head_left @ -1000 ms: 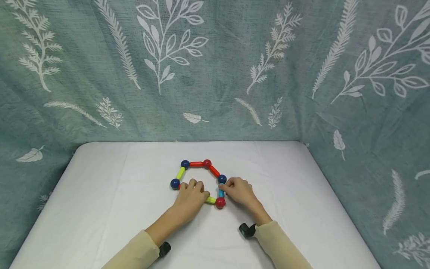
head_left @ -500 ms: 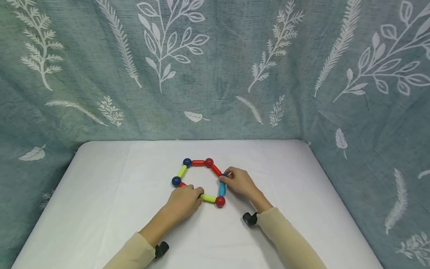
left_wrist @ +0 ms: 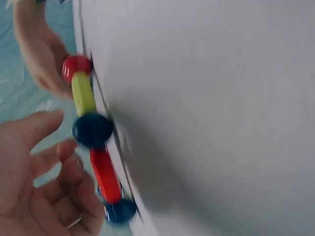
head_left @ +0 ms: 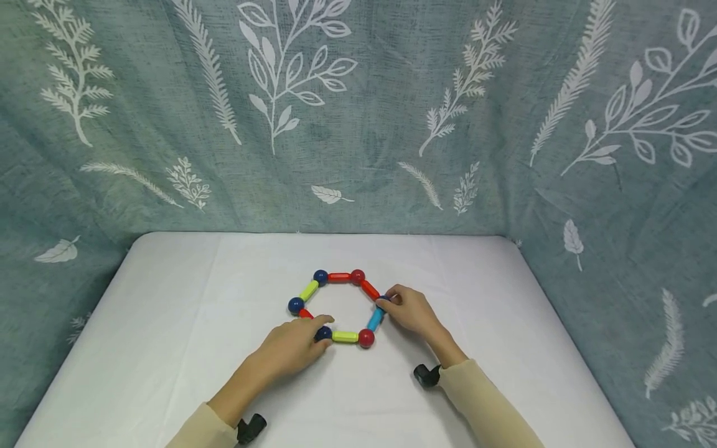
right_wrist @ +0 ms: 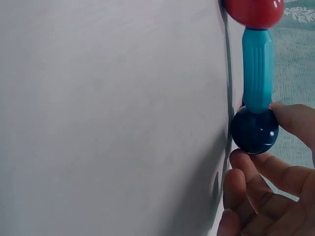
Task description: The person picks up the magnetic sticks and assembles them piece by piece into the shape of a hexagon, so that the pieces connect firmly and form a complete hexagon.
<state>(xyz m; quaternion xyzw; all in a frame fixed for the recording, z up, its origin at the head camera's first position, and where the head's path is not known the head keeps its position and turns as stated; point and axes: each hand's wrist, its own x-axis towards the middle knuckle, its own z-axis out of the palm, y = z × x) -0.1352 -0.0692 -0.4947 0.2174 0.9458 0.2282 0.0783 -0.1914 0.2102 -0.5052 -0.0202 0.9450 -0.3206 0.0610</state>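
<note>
Magnetic rods and balls form a closed six-sided ring lying on the table. At its right corner my right hand (head_left: 414, 312) pinches a dark blue ball (right_wrist: 255, 130) between thumb and fingertips; a light blue rod (right_wrist: 258, 69) joins that ball to a red ball (head_left: 366, 338). By the near-left corner, my left hand (head_left: 290, 346) has its thumb and index finger spread beside another dark blue ball (left_wrist: 92, 130). A yellow-green rod (head_left: 345, 336) and a red rod (left_wrist: 105, 174), partly hidden by the left hand in the head view, meet at this ball.
The ring's far side has a red rod (head_left: 338, 277) between a blue ball (head_left: 320, 277) and a red ball (head_left: 357, 277). A white cloth covers the table (head_left: 168, 323). Behind it hangs a green leaf-patterned curtain (head_left: 370, 124).
The ring has gone from lopsided to a more even hexagon, its right corner shifting rightward. My left hand has loosened and drawn back toward me; my right hand has moved onto the blue ball.
</note>
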